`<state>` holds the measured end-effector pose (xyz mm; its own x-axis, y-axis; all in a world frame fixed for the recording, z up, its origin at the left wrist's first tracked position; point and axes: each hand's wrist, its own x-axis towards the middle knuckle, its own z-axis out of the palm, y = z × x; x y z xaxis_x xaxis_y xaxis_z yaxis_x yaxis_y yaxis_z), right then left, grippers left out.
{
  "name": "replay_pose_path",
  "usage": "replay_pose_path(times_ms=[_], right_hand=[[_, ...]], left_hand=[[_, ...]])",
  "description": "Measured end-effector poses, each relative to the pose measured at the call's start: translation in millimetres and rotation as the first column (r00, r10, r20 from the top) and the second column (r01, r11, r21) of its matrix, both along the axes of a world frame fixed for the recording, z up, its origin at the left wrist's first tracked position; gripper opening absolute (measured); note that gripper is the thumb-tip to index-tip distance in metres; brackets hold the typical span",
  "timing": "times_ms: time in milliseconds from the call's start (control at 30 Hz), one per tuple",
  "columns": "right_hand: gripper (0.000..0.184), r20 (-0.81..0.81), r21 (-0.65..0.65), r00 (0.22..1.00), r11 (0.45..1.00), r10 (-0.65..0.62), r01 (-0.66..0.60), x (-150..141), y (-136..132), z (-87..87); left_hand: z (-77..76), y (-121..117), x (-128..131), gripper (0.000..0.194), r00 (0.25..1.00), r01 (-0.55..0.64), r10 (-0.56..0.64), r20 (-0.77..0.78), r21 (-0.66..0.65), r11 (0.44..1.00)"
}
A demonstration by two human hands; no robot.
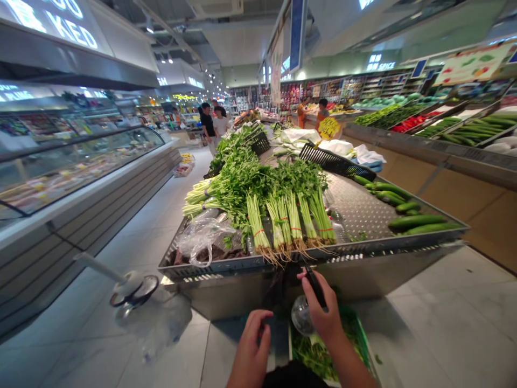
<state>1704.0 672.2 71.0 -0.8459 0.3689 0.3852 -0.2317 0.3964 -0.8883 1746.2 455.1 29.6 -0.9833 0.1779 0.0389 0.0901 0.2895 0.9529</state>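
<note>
Head view: black handle [314, 285] between fingers [309, 293]

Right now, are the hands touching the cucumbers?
No, the left hand and right hand are below the near edge of the steel tray, apart from the cucumbers on it.

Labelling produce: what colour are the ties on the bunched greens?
Red ties on the bunched greens, clearest in the head view.

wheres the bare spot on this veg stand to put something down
The bare patch is the perforated steel tray, between the celery bunches and the cucumbers, just below the black slatted crate. The front left is crowded, with the clear plastic bag pressed against the celery.
</note>
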Motion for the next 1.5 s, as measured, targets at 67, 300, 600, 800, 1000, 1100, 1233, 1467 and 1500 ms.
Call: replay_pose_path(times_ms=[67,300,600,800,1000,1100,1233,1467,1500], right_hand=[[0.034,-0.001,0.025,0.997,0.997,-0.073,0.073,-2,8,0.4],[0.036,-0.012,0.026,0.993,0.993,-0.118,0.118,0,20,-5.3],[0.034,-0.028,-0.002,0.995,0.995,-0.098,0.098,-1,9,-8.4],[0.036,-0.037,-0.042,0.982,0.982,-0.184,0.183,4,31,-9.8],[0.039,0.01,-0.053,0.999,0.997,0.052,-0.051,8,4,-3.6],[0.04,0.026,-0.071,0.999,0.996,0.047,-0.045,8,2,-5.3],[0.04,0.023,-0.051,0.994,0.992,-0.111,0.112,6,23,-6.1],[0.042,0.087,-0.039,0.991,0.993,-0.103,0.107,1,9,-18.8],[0.043,0.096,-0.047,0.992,0.995,-0.079,0.084,2,-4,-22.6]], left_hand=[[0.6,-1,0,0.031,1.0,-0.008,0.008,-0.004,-0.002,1.0],[0.6,-3,1,0.033,0.999,-0.04,0.04,-0.004,0.011,0.999],[-5.3,-4,1,0.037,0.999,-0.049,0.049,0.001,0.014,0.999],[-7.3,-3,5,0.038,0.998,-0.055,0.054,0.037,0.021,0.998],[-4.8,4,5,0.038,0.999,-0.041,0.04,0.03,0.029,0.999],[-4.1,5,4,0.038,1.0,-0.027,0.027,0.013,0.03,0.999],[-8.4,5,5,0.037,1.0,-0.018,0.018,0.008,0.032,0.999],[-11.6,12,-4,0.054,0.996,0.045,-0.044,-0.077,0.019,0.999],[-8.1,14,-7,0.061,0.991,0.098,-0.097,-0.095,0.01,0.995]])
